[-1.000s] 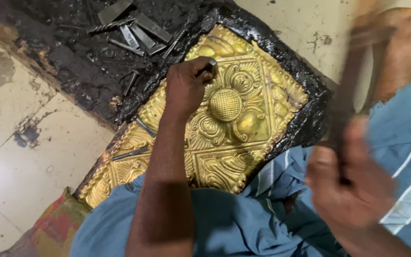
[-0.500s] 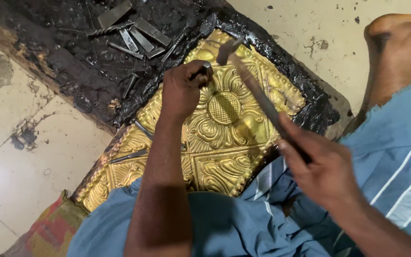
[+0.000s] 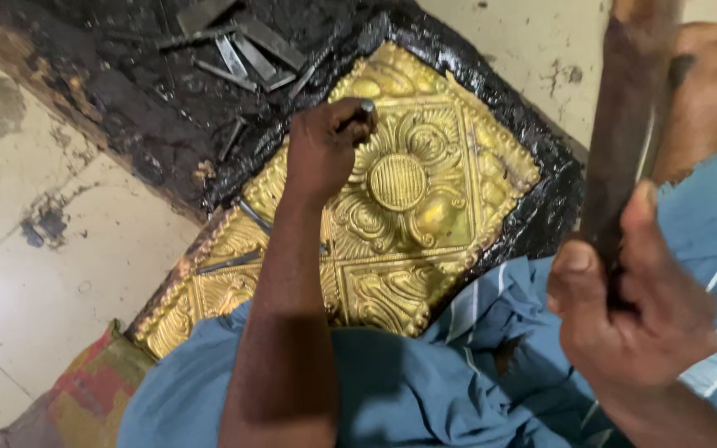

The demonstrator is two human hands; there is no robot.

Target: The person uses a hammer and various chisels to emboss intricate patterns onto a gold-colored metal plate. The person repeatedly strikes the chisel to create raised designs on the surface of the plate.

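My left hand (image 3: 323, 149) is closed around a small metal punch (image 3: 364, 109), its tip set on the embossed golden metal sheet (image 3: 425, 207) beside the central flower boss. My right hand (image 3: 632, 319) grips a dark wooden mallet handle (image 3: 624, 124), raised up at the right and blurred. The golden sheet lies bedded in a black pitch block (image 3: 151, 116). A foot (image 3: 707, 91) rests on the floor at the far right.
Several loose metal chisels (image 3: 242, 50) lie on the pitch above the sheet, and thin tools (image 3: 230, 263) lie on the sheet's left part. Blue cloth (image 3: 425, 390) covers my lap. A patterned cushion (image 3: 85, 398) sits lower left on the pale tiled floor (image 3: 35, 274).
My right hand has swung the mallet up and back to the right after bringing it down on the punch half a second ago. My left hand stays put on the punch.
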